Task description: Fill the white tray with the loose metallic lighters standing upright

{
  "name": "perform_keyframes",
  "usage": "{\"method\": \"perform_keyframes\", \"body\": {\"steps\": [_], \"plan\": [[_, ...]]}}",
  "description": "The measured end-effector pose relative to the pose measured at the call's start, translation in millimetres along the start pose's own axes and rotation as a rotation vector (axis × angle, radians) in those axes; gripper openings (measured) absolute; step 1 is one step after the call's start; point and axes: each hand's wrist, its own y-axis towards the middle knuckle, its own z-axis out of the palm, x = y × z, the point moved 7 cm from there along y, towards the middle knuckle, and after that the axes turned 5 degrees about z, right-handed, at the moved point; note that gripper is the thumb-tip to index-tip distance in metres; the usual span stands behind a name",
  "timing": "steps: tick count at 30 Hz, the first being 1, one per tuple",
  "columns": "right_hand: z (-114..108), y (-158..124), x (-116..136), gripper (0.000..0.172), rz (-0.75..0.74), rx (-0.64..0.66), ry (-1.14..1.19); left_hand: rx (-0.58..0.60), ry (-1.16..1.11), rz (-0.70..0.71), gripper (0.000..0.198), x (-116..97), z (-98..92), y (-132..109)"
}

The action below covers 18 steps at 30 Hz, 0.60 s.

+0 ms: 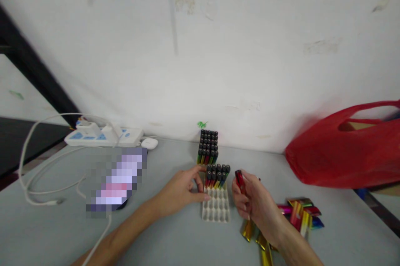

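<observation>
The filling of the tray (216, 212) appears to be in hand: its far rows are taken up by upright batteries (218, 171), while the near pockets are unfilled. A red battery (240, 182) is pinched between thumb and fingers of the right hand (251, 199), just beside the tray and tilted. The left hand (183, 189) is kept loosely spread, thumb and forefinger apart at the tray's left edge. For the next move, the red battery would need to be turned upright and lined up with a pocket. Behind, a block of batteries (208, 146) is stood near the wall (250, 58). Shiny packs (296, 218) are heaped on the table (179, 243) by the right wrist, where they could be brushed. A phone (120, 180) and a red bag (337, 153) are set well apart.
</observation>
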Motion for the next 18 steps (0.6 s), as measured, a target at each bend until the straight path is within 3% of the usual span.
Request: {"method": "perform_keyframes", "body": {"steps": [5, 10, 14, 18], "plan": [[9, -2, 1, 0.067, 0.023, 0.088, 0.073, -0.009, 0.013, -0.004, 0.075, 1, -0.4, 0], [7, 4, -11, 0.069, 0.123, 0.074, 0.187, 0.001, -0.002, -0.006, 0.072, 1, -0.1, 0], [7, 7, -10, 0.069, 0.07, 0.12, 0.224, 0.004, 0.004, -0.009, 0.075, 2, -0.6, 0], [5, 7, -11, 0.065, 0.083, 0.088, 0.196, 0.006, 0.011, 0.003, 0.074, 2, -0.6, 1]]}}
